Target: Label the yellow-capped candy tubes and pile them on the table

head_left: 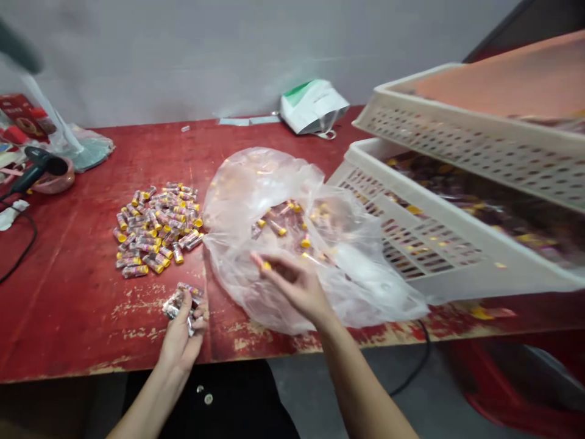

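Observation:
My left hand (183, 335) is closed around several small tubes (176, 303) in clear and printed wrapping, near the table's front edge. Over the near side of a clear plastic bag (242, 292), my right hand (301, 285) pinches what looks like one small yellow-capped tube (266, 266), blurred at the fingertips. The bag's open mouth shows more yellow-capped tubes (278, 227) inside. Left of the bag lies a loose pile of the same tubes (155, 228), beyond my left hand.
On the right, a white plastic crate (434, 256) holds many tubes, with a second crate (457, 134) stacked askew on it. A white-and-green bag (315, 107) lies by the wall. A lamp (59, 122) and a dark handheld device (39, 167) stand at left on the red table (68, 305).

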Action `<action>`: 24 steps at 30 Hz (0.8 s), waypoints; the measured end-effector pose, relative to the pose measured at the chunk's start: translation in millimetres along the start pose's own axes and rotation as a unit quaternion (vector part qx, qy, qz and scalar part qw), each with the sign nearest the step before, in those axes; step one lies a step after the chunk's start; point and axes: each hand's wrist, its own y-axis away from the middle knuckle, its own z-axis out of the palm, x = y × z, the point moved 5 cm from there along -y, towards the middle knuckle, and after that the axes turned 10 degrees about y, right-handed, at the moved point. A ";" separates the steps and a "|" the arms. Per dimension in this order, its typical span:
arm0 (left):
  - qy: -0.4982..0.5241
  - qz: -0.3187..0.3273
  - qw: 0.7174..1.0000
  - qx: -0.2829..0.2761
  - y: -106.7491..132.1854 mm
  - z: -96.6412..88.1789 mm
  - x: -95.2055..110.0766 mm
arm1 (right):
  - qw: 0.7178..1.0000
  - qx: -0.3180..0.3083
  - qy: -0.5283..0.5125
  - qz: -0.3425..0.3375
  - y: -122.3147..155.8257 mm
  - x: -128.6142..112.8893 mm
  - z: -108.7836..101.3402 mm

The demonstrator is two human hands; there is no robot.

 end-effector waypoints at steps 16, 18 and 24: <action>-0.015 0.035 0.999 0.023 -8.0 -27.7 17.2 | 0.997 0.000 -0.069 -0.029 60.7 11.1 86.6; -0.016 0.038 0.999 0.024 -8.3 -28.5 20.3 | 0.997 -0.014 -0.004 -0.074 57.3 10.7 93.0; -0.007 0.035 0.999 0.011 -7.3 -24.4 21.5 | 0.998 -0.027 -0.002 -0.059 58.9 19.1 99.4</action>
